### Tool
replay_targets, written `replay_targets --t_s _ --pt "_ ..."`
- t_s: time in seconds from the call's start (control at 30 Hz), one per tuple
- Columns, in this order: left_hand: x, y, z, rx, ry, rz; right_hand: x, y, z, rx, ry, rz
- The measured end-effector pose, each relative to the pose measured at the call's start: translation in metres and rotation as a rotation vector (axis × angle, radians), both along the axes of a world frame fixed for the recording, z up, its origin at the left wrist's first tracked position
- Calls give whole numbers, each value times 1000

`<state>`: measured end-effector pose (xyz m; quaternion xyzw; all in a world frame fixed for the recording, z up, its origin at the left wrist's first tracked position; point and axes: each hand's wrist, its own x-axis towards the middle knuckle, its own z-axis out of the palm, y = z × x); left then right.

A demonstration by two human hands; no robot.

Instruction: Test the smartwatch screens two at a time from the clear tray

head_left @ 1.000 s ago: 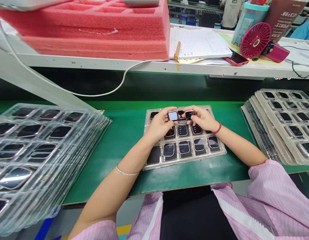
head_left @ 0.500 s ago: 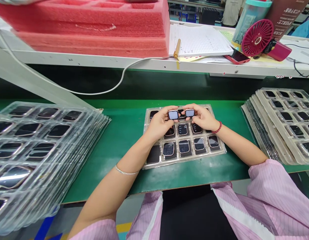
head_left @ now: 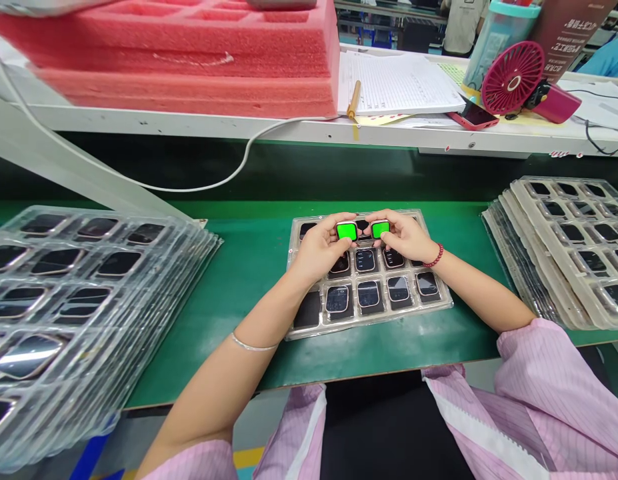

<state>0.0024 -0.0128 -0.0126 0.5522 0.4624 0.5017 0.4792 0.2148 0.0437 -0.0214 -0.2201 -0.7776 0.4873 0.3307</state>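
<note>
Left grip (head_left: 319,249) pinches one watch (head_left: 345,230), right grip (head_left: 409,239) a second watch (head_left: 379,228), both lit green: likely screen-checking, next calling for light taps.

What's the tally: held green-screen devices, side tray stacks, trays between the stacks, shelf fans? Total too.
Held green-screen devices: 2
Side tray stacks: 2
Tray between the stacks: 1
Shelf fan: 1
Total: 6
</note>
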Motion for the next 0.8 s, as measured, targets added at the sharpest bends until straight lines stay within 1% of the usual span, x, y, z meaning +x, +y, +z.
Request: replay_targets --t_s 0.2,0.3,0.4,0.53,0.67,0.8 --pt "-1 -1 1 -19 36 4 0 -2 2 28 -32 -5" --pt "-1 -1 1 7 50 16 -1 -3 2 22 6 -4" --pt "0 -2 2 26 48 31 -1 -3 1 -21 30 -2" --pt "0 -2 3 23 39 28 -1 -2 1 -59 -2 28" --pt "0 -2 4 35 16 24 0 -2 3 -102 -2 13" --pt "-2 -2 5 -7 27 33 0 -2 5 -188 -3 -14"
